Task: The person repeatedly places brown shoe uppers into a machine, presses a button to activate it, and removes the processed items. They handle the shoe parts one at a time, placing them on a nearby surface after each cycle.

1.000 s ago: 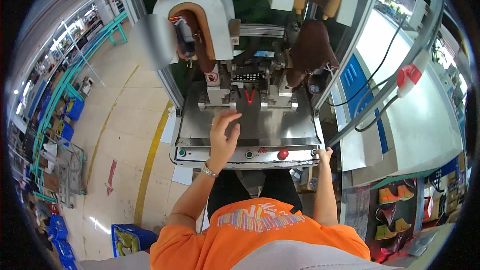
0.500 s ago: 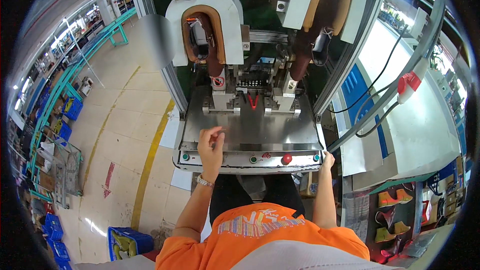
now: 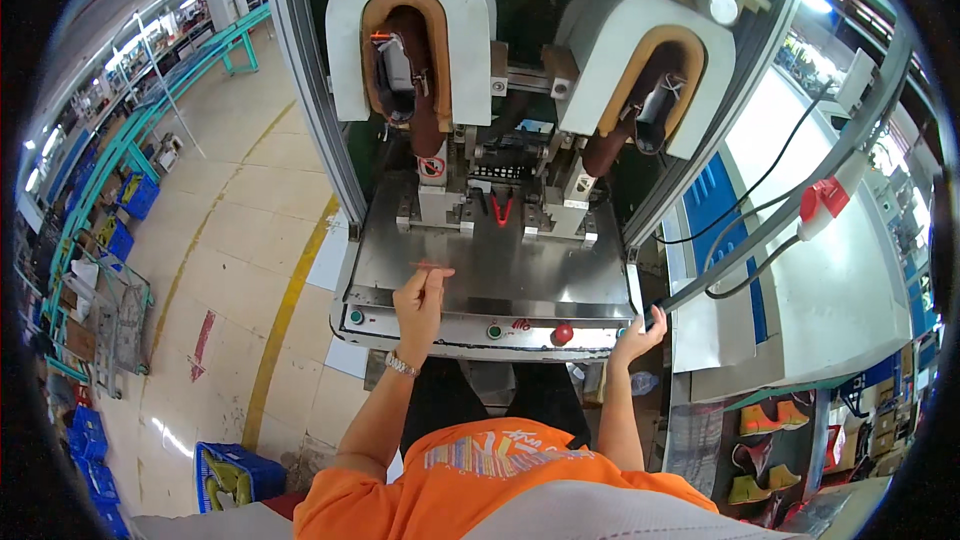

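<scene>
The left hand (image 3: 420,305) is pinched at thumb and fingertips over the metal plate (image 3: 480,270); whether something thin sits there, I cannot tell. The right hand (image 3: 638,337) is loosely half-open, with nothing seen in it, at the right end of the control panel (image 3: 460,332). Almost straight ahead of the left hand, the nearer one, the left brown shoe (image 3: 425,120) stands steeply, toe end down; the right brown shoe (image 3: 610,148) lies ahead and leftward of the right hand, its lower end slanting left.
</scene>
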The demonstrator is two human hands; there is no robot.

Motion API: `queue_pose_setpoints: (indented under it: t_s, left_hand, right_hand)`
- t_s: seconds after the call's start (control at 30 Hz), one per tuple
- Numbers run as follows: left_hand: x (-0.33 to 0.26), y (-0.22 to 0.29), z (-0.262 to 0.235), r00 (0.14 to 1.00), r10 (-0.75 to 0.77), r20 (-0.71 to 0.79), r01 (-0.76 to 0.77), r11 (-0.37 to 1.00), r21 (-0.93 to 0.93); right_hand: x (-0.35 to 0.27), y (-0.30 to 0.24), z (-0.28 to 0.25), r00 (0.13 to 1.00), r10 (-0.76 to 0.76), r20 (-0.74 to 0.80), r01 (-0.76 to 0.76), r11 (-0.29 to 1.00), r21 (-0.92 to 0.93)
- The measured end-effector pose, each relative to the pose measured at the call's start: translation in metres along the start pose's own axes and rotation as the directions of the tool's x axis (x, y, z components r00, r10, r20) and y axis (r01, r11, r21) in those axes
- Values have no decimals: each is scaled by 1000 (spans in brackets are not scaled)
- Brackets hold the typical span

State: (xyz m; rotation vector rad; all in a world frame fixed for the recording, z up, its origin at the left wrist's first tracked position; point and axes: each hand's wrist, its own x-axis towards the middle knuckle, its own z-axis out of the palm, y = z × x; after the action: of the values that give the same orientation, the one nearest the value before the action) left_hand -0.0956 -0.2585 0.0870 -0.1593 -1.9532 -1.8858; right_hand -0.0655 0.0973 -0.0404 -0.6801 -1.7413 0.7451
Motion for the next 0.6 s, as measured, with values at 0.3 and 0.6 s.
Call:
queue_pose_setpoints:
  t_s: [0.3, 0.6]
  left_hand:
    - [0, 9, -5, 999, -39, 31, 38, 999, 18]
    - [7, 29, -31, 1000, -3, -30, 2, 1000, -8]
  right_hand:
    - [47, -264, 19, 772, -571, 280, 220, 652, 726]
    - [63, -478, 80, 454, -891, 4, 633, 326, 703]
